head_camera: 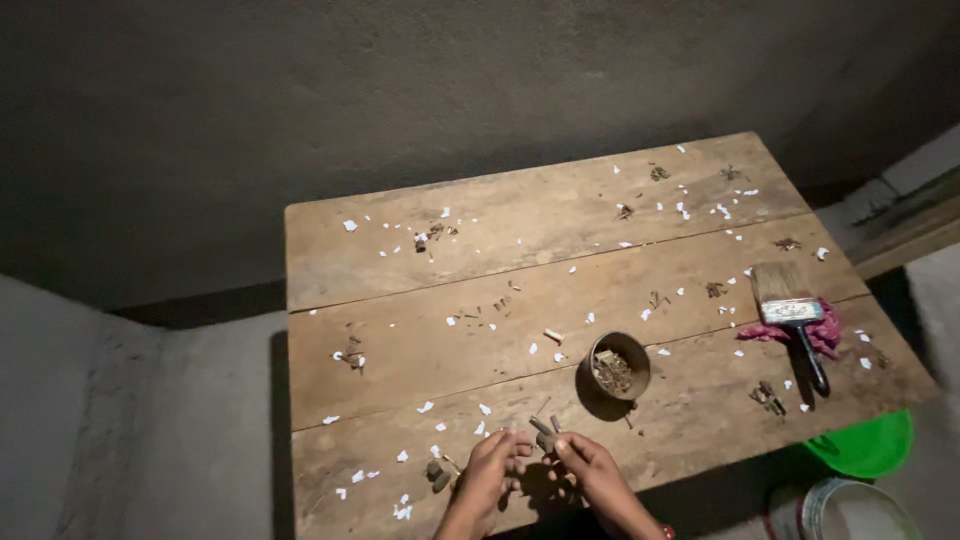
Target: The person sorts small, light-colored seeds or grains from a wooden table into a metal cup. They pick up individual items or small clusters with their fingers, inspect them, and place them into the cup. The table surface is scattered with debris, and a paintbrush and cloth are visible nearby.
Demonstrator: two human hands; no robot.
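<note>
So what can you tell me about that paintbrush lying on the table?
The paintbrush is a wide, flat one with pale tan bristles, a light metal band and a dark handle. It lies flat near the right edge of the wooden table, bristles pointing away from the person, handle toward them. It rests across a crumpled pink-red cloth. No hand touches it.

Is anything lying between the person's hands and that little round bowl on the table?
Nothing visible blocks it. The left hand and right hand pinch small dark sticks at the table's near edge; the bowl sits just beyond, with only white scraps scattered around.
</note>
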